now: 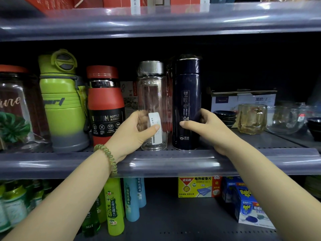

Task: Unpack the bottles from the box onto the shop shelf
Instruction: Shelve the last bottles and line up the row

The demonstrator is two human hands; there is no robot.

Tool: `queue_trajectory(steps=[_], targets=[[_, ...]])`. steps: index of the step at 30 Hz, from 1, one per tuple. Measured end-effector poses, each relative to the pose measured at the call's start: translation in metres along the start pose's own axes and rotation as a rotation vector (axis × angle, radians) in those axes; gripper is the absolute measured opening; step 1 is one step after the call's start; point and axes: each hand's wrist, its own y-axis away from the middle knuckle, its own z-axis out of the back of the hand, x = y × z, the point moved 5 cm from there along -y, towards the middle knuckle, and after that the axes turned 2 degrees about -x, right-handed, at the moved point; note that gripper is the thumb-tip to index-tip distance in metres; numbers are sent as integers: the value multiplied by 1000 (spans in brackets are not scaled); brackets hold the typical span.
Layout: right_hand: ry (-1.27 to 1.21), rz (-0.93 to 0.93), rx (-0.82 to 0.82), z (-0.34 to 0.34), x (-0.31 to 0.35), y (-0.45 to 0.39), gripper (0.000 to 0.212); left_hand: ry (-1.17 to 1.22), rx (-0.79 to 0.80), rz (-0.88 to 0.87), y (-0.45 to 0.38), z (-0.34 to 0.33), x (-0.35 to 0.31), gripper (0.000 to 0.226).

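A clear glass bottle (152,94) with a silver cap stands upright on the middle shelf (173,162). My left hand (137,131) is wrapped around its lower half, thumb on the white label. Right beside it stands a dark blue flask (186,94) with white lettering. My right hand (206,129) grips its lower part from the right, thumb across the front. Both bottles rest on the shelf, close together. The box is not in view.
Left of the glass bottle stand a red vacuum bottle (106,101), a green sport bottle (64,101) and a glass jar (15,108). To the right are an amber glass mug (251,119), bowls and a carton (243,100). The lower shelf holds spray bottles and repellent boxes.
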Motion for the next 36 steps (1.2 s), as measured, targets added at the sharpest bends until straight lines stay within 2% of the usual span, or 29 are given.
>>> queue_trajectory(steps=[5,11,25,28,30,33,34,36], targets=[[73,-13,-9,1,-4,1,65,47,30,22,-1,0,-1,50],[39,-4,30,1,0,4,36,76,48,30,0,-1,-2,48],[185,41,-33,1,2,8,33,2,41,43,0,0,0,46],[193,17,-14,0,3,8,43,-45,25,32,1,1,-1,48],[251,20,-31,2,5,10,62,-113,11,13,3,3,-2,60],[274,73,-127,6,11,18,84,-218,-46,-4,8,9,-4,105],[276,97,-174,8,14,23,88,-249,-67,-19,11,11,-7,110],[307,168,-279,12,20,37,83,-301,-117,-47,22,11,-17,103]])
